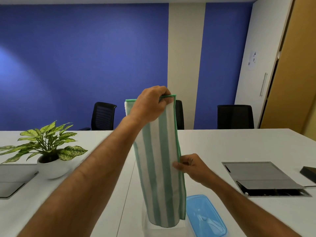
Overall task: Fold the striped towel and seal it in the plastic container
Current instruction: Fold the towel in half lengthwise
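The green-and-white striped towel [159, 168] hangs upright in the air, folded lengthwise into a long strip. My left hand [150, 105] grips its top edge, raised high above the table. My right hand [189, 166] pinches the towel's green right edge about halfway down. The towel's lower end hangs over a clear plastic container [148, 228] at the table's near edge, mostly hidden behind the cloth. A translucent blue lid [205, 218] lies flat on the table just right of the container.
White table [222, 147] with a potted plant [49, 151] in a white bowl at left, a grey cable hatch [263, 178] at right and another at the far left. Black office chairs [235, 117] stand behind the table against a blue wall.
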The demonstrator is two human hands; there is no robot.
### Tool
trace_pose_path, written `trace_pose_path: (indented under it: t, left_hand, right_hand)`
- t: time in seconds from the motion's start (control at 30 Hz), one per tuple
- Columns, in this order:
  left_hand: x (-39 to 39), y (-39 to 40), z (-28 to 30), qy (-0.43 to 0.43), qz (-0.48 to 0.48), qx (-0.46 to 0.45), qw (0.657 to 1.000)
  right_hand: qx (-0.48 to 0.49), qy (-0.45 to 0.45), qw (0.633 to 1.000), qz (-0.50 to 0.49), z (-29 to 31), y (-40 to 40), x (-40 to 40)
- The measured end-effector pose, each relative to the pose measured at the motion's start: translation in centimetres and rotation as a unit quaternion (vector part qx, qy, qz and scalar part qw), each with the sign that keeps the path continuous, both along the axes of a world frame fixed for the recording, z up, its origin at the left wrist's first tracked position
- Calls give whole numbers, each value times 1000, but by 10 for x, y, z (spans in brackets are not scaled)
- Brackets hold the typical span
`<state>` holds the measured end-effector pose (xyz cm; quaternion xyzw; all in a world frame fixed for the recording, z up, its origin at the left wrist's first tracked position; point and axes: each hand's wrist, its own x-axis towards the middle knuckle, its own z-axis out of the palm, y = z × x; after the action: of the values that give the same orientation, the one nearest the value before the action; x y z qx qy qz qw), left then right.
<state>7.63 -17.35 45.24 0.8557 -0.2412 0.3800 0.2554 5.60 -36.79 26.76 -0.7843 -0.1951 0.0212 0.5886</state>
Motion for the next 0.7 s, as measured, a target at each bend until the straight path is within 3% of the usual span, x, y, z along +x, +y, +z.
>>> trace_pose_path:
  t: [0.33, 0.7]
  left_hand:
    - [1, 16, 26, -47, 64, -52, 995]
    - [-2, 34, 40, -71, 95, -80, 990]
  right_hand:
    - [-176, 2, 984, -38, -68, 3, -2]
    - [-267, 44, 961, -54, -110, -11, -14]
